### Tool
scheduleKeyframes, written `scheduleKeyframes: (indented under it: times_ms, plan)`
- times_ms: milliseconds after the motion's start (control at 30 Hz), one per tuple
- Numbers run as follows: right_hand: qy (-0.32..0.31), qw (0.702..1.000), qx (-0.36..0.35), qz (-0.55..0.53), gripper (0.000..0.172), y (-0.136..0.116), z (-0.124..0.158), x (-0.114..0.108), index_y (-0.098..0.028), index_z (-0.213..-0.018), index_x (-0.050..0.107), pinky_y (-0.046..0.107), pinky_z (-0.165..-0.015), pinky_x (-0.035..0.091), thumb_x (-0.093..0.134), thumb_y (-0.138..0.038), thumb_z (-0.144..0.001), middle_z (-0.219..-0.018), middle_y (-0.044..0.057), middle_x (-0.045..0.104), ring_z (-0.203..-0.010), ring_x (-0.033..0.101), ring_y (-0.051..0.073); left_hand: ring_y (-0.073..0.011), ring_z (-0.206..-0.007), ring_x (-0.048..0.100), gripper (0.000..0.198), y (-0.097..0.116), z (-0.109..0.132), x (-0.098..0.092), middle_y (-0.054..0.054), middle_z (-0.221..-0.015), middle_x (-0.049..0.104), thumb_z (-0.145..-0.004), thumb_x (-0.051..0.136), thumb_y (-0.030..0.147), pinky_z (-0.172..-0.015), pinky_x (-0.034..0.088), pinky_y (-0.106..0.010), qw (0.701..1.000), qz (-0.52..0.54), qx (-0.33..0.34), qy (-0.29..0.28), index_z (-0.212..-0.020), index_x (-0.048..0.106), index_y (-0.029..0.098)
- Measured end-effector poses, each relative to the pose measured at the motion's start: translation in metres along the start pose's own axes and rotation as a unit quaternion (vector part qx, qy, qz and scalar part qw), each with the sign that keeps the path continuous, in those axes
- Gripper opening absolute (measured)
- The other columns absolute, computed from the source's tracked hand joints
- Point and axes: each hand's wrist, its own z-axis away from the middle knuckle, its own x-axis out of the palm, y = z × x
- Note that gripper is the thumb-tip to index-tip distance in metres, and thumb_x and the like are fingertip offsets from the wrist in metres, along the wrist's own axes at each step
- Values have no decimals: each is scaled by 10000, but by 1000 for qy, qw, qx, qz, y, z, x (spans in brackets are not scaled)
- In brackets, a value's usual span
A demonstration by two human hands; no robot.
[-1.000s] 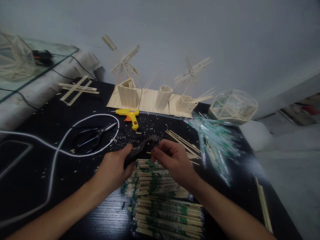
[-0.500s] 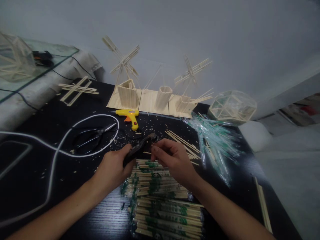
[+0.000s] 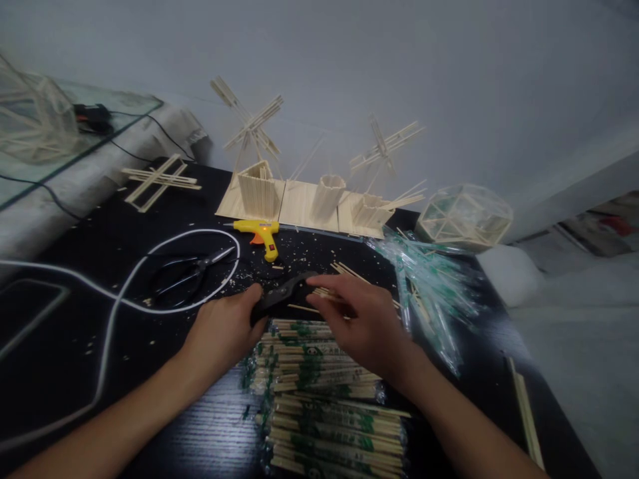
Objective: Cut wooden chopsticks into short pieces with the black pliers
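My left hand (image 3: pixel 224 322) is closed round the handles of dark pliers (image 3: pixel 282 293), their head pointing right. Just beside that head is my right hand (image 3: pixel 359 313), thumb and index finger apart. Pale thin sticks (image 3: pixel 325 293) show in the gap between those fingers; they look to lie on the table behind, not in the grip. Below both hands lie clear packs of wooden chopsticks (image 3: pixel 309 359) with green print. Loose sticks (image 3: pixel 349 269) are partly hidden behind my right hand.
A yellow glue gun (image 3: pixel 259 233) lies ahead, before stick-built windmill models (image 3: pixel 259 193). Black-handled cutters (image 3: pixel 200 266) sit inside a white cable loop (image 3: pixel 164 236). Torn plastic wrappers (image 3: pixel 429 286) and a faceted frame (image 3: pixel 466 213) are right. A stick cross (image 3: pixel 160 179) lies left.
My right hand has moved slightly right and down, its thumb and index finger parting from a pinch. The pliers have turned a little flatter in my left hand.
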Motion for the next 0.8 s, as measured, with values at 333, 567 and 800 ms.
scheduleKeyframes:
  times_ms: [333,567,800]
  plan:
    - [-27,964,-148,217,273,15,5,16,-120,-1156,698,293,-648,472,474,-233,-1049,-902,96,739,-769,685,187,-307,-817,734,130,2,2,-2,-62,-889,745,-897,498,313,-616,392,-346,1000,-13,3,-23,-974,549,221]
    - [-56,987,-95,116,179,13,1,11,-151,-1027,683,275,-711,484,515,-213,-1026,-928,70,760,-795,701,174,-294,-850,731,167,5,2,-5,-56,-941,750,-906,488,331,-641,417,-341,1000,0,-9,-9,-1016,561,228]
    - [73,945,139,286,195,43,-18,-64,-182,-836,695,309,-602,389,618,-329,-940,-696,64,703,-592,603,203,-307,-844,736,198,1,0,-6,-92,-930,754,-947,438,362,-655,442,-352,1000,7,-22,15,-974,566,214]
